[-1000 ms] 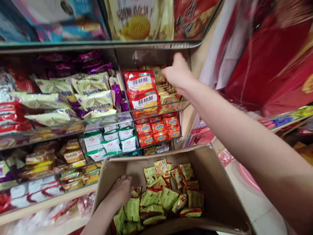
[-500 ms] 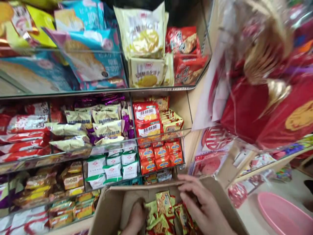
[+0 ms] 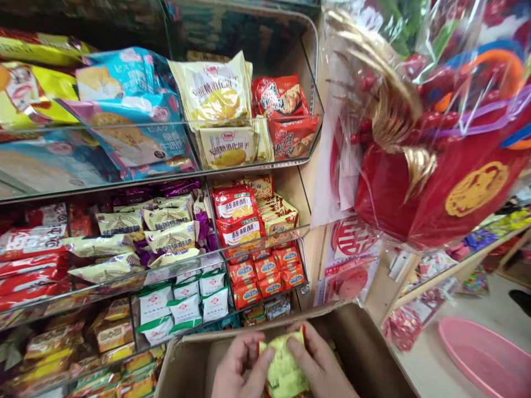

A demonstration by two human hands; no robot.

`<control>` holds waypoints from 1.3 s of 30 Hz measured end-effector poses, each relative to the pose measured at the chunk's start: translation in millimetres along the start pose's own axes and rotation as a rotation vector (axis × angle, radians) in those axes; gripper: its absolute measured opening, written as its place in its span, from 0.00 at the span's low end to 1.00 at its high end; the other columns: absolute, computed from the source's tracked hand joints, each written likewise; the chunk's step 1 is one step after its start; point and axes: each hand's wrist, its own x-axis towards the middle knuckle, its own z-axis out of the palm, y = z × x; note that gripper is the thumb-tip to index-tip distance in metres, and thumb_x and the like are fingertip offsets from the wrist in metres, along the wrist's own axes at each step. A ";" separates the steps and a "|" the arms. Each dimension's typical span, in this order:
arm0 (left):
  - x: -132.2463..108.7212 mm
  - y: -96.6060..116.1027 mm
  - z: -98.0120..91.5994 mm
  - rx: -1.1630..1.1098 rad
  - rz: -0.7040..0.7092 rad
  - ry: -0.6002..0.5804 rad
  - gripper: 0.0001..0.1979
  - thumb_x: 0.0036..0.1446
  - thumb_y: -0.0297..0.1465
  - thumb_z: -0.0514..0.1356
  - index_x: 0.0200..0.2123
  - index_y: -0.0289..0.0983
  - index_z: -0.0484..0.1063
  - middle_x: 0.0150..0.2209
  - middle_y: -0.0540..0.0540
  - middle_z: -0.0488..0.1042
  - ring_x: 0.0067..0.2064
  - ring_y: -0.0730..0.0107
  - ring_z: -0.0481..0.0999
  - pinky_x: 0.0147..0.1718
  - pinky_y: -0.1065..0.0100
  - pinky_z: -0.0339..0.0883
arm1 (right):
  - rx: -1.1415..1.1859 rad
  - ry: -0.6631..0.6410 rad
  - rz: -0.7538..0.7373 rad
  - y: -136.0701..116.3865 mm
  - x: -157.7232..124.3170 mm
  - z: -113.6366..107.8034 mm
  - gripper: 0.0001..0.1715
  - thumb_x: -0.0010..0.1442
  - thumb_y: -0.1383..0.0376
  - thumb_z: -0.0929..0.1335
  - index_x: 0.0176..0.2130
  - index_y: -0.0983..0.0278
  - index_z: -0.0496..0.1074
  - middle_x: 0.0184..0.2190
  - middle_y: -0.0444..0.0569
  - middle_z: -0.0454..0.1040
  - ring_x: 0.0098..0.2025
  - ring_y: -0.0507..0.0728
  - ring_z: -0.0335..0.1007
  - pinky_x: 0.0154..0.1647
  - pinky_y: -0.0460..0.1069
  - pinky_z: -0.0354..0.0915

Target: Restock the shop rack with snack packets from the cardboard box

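Between my two hands is a small yellow snack packet (image 3: 287, 366) with red at its edges. My left hand (image 3: 243, 365) pinches its left side, the thumb pressed on the front. On its right side, my right hand (image 3: 317, 362) grips it the same way. Both hands are over an open cardboard box (image 3: 360, 337) at the bottom of the view. Most of what lies inside the box is hidden behind the hands and the packet.
Ahead stand clear-fronted shelves of wrapped snacks, with red packets (image 3: 238, 215), green-and-white packets (image 3: 185, 301) and cream biscuit packs (image 3: 219, 99). A red bag in clear plastic (image 3: 415, 193) hangs at the right. Below it, a pink basin (image 3: 485, 354) sits on the floor.
Both hands have risen from among the packets in the box and come together, now holding one yellow packet between them. The view has tilted up and shifted slightly right.
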 end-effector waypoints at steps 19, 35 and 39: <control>23.7 50.2 -9.2 -0.039 0.188 0.478 0.13 0.56 0.42 0.51 0.25 0.40 0.61 0.21 0.55 0.61 0.25 0.75 0.61 0.23 0.74 0.57 | -0.026 0.275 -0.182 -46.1 30.9 -8.1 0.18 0.61 0.53 0.57 0.33 0.63 0.63 0.20 0.40 0.58 0.19 0.48 0.52 0.19 0.44 0.52; 10.9 46.6 8.7 -0.438 -0.094 0.376 0.19 0.47 0.51 0.55 0.28 0.40 0.65 0.24 0.52 0.69 0.27 0.70 0.70 0.22 0.72 0.62 | 0.246 0.201 -0.013 -57.3 17.5 17.3 0.20 0.59 0.51 0.59 0.25 0.62 0.55 0.21 0.39 0.55 0.24 0.49 0.51 0.23 0.43 0.56; 16.0 44.7 7.9 -0.439 -0.091 0.365 0.20 0.46 0.51 0.56 0.26 0.39 0.66 0.22 0.54 0.67 0.26 0.74 0.66 0.23 0.73 0.61 | 0.138 0.199 -0.121 -64.1 17.9 13.8 0.20 0.61 0.53 0.58 0.24 0.62 0.55 0.19 0.39 0.55 0.21 0.49 0.50 0.20 0.43 0.55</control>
